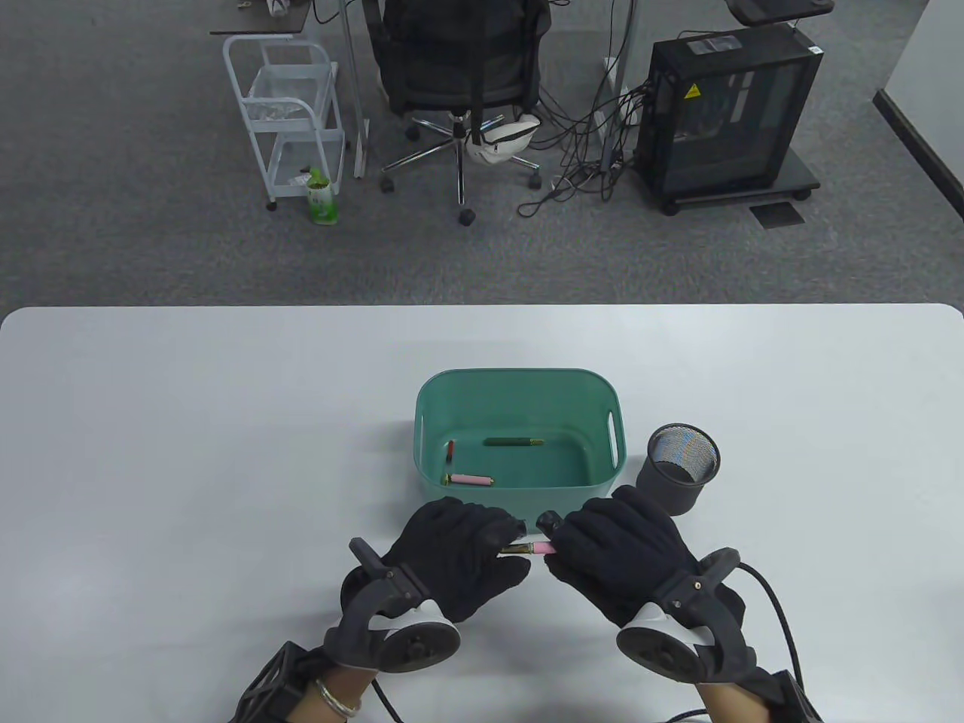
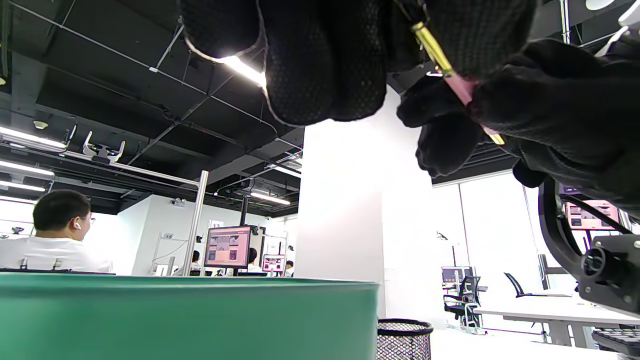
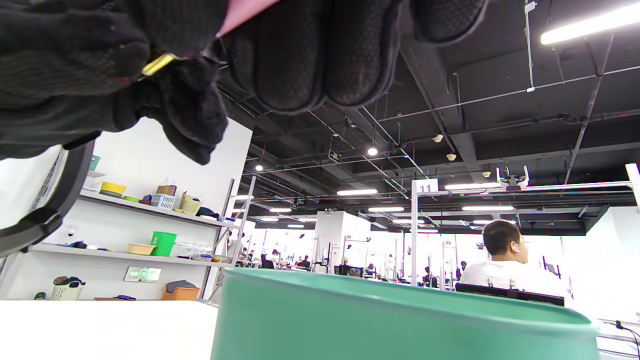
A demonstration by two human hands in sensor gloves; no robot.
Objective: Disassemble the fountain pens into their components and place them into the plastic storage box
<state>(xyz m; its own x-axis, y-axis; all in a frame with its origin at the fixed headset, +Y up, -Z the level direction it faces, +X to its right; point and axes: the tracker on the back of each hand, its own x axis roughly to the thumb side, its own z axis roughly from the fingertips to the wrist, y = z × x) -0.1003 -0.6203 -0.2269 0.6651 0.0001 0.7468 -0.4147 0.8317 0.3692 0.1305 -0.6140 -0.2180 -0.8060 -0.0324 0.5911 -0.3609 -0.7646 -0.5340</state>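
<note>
Both gloved hands meet just in front of the green storage box (image 1: 520, 380), holding one pink fountain pen (image 1: 536, 549) between them. My left hand (image 1: 493, 544) pinches its gold and dark end; my right hand (image 1: 561, 544) grips the pink barrel. The left wrist view shows the pen (image 2: 457, 82) slanting between the two gloves, the right wrist view its pink barrel (image 3: 245, 12) and a gold ring (image 3: 157, 64). Inside the box lie a pink part (image 1: 471, 480), a dark green part (image 1: 514, 442) and a small red and black part (image 1: 449, 452).
A black mesh pen cup (image 1: 681, 467) stands right of the box. The box wall (image 2: 190, 320) fills the lower wrist views (image 3: 400, 320). Beyond the table's far edge are an office chair (image 1: 459, 83), a white cart (image 1: 290, 113) and a computer tower (image 1: 727, 113).
</note>
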